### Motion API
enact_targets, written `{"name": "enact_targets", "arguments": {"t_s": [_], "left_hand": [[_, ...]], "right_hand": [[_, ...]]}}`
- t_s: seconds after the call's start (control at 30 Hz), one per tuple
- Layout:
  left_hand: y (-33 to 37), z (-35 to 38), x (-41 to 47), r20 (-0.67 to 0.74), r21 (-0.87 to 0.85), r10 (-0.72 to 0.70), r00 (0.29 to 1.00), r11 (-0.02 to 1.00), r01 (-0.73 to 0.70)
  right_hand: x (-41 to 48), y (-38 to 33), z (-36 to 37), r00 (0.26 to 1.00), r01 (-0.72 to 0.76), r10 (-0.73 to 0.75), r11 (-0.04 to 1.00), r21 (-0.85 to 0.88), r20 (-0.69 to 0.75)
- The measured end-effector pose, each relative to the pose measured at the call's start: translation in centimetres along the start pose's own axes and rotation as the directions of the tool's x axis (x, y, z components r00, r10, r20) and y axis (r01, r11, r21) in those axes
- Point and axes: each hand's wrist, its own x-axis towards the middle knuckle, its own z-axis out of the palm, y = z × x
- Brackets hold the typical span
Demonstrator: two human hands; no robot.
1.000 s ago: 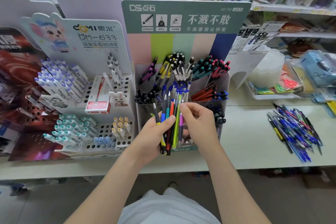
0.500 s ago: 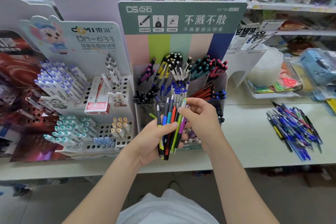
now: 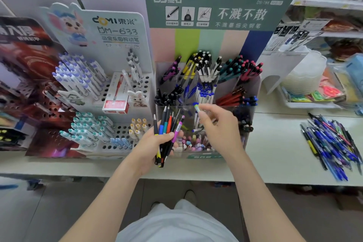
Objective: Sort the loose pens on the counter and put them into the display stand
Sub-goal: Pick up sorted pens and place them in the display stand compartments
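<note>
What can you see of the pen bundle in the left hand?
The pen bundle is about six slim plastic pens, black, blue, teal, orange and purple, fanned near upright. The left hand grips it mid-length; lower ends, one yellow and black, stick out below. It is held over the counter's front edge, before the display stand.

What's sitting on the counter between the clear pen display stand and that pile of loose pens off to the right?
Nothing: the head view shows bare counter between the display stand and the pile of loose pens.
</note>
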Motion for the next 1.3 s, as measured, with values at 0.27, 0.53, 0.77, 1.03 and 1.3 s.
{"name": "enact_targets", "arguments": {"t_s": [0.27, 0.53, 0.77, 1.03, 1.3], "left_hand": [[0.0, -0.2, -0.9, 0.067, -0.074, 0.043, 0.997, 0.997, -0.038], [0.0, 0.1, -1.4, 0.139, -0.063, 0.042, 0.989, 0.997, -0.033], [1.0, 1.7, -0.9, 0.143, -0.091, 0.056, 0.988, 0.995, -0.043], [2.7, 3.6, -0.5, 0.228, -0.045, 0.019, 0.974, 0.999, -0.009], [3.3, 5.3, -0.1, 0.274, -0.202, -0.09, 0.957, 0.968, 0.149]], "right_hand": [[3.2, -0.9, 2.9, 0.885, 0.037, 0.25, 0.804, -0.594, 0.394], [1.7, 0.9, 3.3, 0.979, 0.085, -0.011, 0.929, -0.36, 0.203], [-0.5, 0.2, 2.4, 0.996, 0.044, -0.047, 0.998, -0.043, -0.074], [-1.0, -1.3, 0.3, 0.976, -0.219, 0.21, 0.922, 0.32, 0.062], [-0.5, -0.8, -0.6, 0.977, -0.177, 0.2, 0.953, 0.245, -0.071]]}}
